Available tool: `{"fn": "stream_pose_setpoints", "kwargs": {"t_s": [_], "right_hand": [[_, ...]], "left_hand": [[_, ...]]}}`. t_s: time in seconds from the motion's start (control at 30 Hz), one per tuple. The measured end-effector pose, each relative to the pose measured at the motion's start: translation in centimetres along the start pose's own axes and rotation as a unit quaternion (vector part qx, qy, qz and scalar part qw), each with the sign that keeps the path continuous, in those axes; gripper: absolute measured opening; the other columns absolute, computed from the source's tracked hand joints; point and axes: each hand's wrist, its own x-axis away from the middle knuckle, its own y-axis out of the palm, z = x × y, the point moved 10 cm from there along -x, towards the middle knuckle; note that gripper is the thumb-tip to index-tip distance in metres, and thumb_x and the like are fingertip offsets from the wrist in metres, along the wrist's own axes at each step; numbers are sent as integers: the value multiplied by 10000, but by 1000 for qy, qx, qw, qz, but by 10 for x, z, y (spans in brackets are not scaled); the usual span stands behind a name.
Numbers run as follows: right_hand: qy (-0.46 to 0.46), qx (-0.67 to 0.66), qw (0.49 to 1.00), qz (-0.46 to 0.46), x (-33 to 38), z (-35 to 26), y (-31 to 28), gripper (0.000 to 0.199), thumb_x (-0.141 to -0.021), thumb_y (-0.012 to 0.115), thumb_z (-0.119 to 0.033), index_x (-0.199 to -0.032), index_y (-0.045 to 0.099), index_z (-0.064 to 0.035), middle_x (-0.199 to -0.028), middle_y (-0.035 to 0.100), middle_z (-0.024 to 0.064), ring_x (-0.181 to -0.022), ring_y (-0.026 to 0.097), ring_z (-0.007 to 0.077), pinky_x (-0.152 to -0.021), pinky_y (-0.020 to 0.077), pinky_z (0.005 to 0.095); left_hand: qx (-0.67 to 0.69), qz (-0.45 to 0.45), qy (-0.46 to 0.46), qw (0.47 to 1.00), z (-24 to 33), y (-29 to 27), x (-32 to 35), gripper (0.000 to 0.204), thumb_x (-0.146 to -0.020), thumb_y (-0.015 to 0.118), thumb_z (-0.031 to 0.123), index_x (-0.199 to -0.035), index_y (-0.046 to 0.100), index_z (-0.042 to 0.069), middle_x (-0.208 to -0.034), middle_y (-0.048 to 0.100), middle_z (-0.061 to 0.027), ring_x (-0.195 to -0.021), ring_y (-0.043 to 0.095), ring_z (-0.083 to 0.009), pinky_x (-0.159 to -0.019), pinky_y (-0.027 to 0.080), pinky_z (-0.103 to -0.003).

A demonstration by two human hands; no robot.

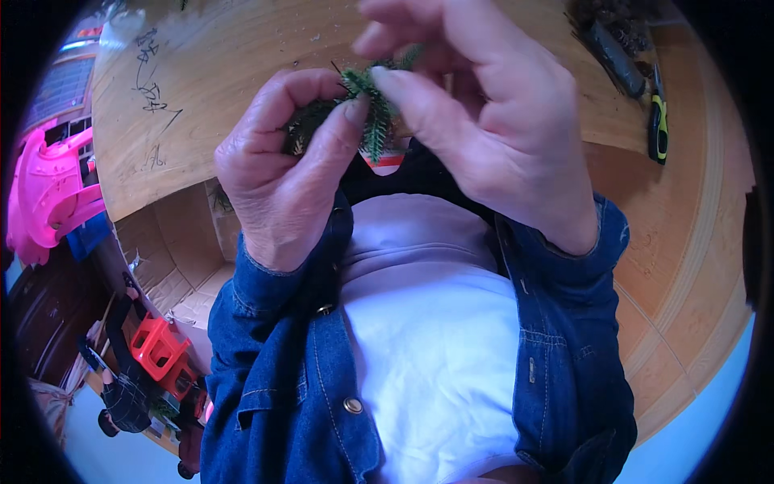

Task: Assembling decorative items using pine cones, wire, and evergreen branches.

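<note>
Above the wooden table, a small green needled sprig (376,133), like a fir twig, is between my two hands. My left hand (290,157) pinches it between thumb and curled forefinger. More dark green needles show inside the curl of that hand. From the other side my right hand (500,113) comes in with its thumb tip pressed on the sprig. Bits of green stick out behind that thumb, towards the bent fingers. Those upper fingers are smeared by motion, so their exact hold is hard to see.
The wooden table (185,97) has dark handwriting at its left. A tool with a black and yellow-green handle (659,129) lies near its right edge, beside a dark bundle (617,64). An open cardboard box (173,242), a pink plastic chair (52,189), a red stool (160,347) and people (125,403) are at left.
</note>
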Motion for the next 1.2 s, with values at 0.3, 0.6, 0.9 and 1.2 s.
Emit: {"fn": "stream_pose_setpoints", "kwargs": {"t_s": [0.3, 0.6, 0.9, 1.2], "right_hand": [[102, -83, 991, 5, -6, 12, 10, 325, -804, 571, 64, -1112, 480, 18, -839, 530, 79, -686, 538, 160, -596, 455, 261], [208, -181, 959, -67, -8, 28, 22, 137, -789, 525, 61, -921, 528, 23, -776, 506, 97, -643, 508, 155, -567, 424, 281], [206, -132, 966, -81, -7, 35, 31, 70, -846, 607, -41, -862, 584, 23, -749, 563, 52, -637, 527, 105, -553, 425, 232], [145, -77, 984, -71, -15, 44, 28, 110, -878, 622, -89, -874, 594, 17, -747, 565, 25, -673, 527, 75, -594, 431, 221]], "left_hand": [[-55, -36, -7, 998, 2, 4, 5, 245, -858, 618, -23, -1093, 565, -71, -989, 608, -65, -901, 562, -97, -819, 446, -200], [-83, -63, 16, 994, 5, 3, 2, 206, -857, 613, -24, -1055, 585, -76, -980, 614, -71, -901, 561, -102, -831, 447, -214], [-37, -33, 45, 998, 11, 2, -10, 131, -844, 648, -5, -963, 614, -45, -812, 602, -20, -748, 549, -57, -656, 459, -187], [-76, -85, 10, 993, 5, 12, -24, 97, -842, 621, -29, -936, 606, -46, -769, 606, -38, -684, 584, -70, -590, 486, -201]]}}
